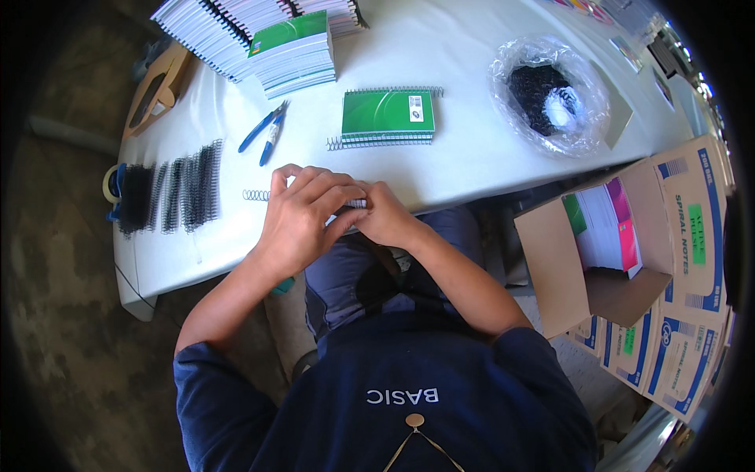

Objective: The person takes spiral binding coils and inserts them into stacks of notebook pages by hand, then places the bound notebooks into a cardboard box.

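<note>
Here, left hand (292, 224), right hand (387, 217), fingers (324, 189) curled around notebook (356, 204), coil (255, 195) running sideways, pointing left

Notebk cover (377, 112) glossy card; coil (255, 195) smooth; bag (595, 98) shiny, crinkly plastic; carton (548, 256) matt cardbd.; table cover (464, 169) smooth.

I have both hands together at the table (464, 177)'s near edge. Left hand (299, 211): back upward, fingers arched, thumb opposed. Right hand (385, 218): closed in beside it, digits mostly hidden. Elbows bent, spread wide; left forearm (232, 299) and right forearm (456, 271) converge, bare.
</note>
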A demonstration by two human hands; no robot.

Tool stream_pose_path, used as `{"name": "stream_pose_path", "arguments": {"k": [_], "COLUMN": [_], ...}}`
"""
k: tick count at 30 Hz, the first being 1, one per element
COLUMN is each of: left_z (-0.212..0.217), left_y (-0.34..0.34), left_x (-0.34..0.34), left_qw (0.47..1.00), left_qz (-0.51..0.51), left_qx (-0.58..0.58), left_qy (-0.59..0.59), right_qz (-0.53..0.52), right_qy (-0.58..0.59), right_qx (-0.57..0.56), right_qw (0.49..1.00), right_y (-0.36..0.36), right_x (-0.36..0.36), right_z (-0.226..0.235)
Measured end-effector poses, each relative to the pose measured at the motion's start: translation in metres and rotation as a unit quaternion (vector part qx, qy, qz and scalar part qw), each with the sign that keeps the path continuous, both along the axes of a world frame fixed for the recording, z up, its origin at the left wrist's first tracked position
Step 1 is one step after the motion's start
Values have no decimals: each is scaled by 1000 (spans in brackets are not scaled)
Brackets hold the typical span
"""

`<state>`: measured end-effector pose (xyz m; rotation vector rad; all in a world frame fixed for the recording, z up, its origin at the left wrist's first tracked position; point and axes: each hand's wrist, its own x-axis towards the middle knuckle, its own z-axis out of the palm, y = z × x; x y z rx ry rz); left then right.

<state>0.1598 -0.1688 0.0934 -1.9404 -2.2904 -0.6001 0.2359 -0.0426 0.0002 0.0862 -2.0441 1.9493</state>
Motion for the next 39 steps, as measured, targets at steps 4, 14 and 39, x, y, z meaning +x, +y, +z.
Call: {"name": "stream_pose_path", "arguments": {"k": [4, 14, 39], "left_z": [5, 31, -77], "left_y": [4, 35, 48], "left_x": [-1, -43, -46], "left_qw": [999, 992, 961], "left_qz": [-9, 73, 220], "left_qx": [-14, 72, 61], "left_qy": [31, 68, -157], "right_qz": [6, -151, -367], "right_qy": [-57, 195, -14], "right_qx": [27, 9, 270], "right_qw": [998, 969, 890], "right_y": [2, 65, 86], "right_x": [1, 2, 26], "right_z": [3, 43, -3]}}
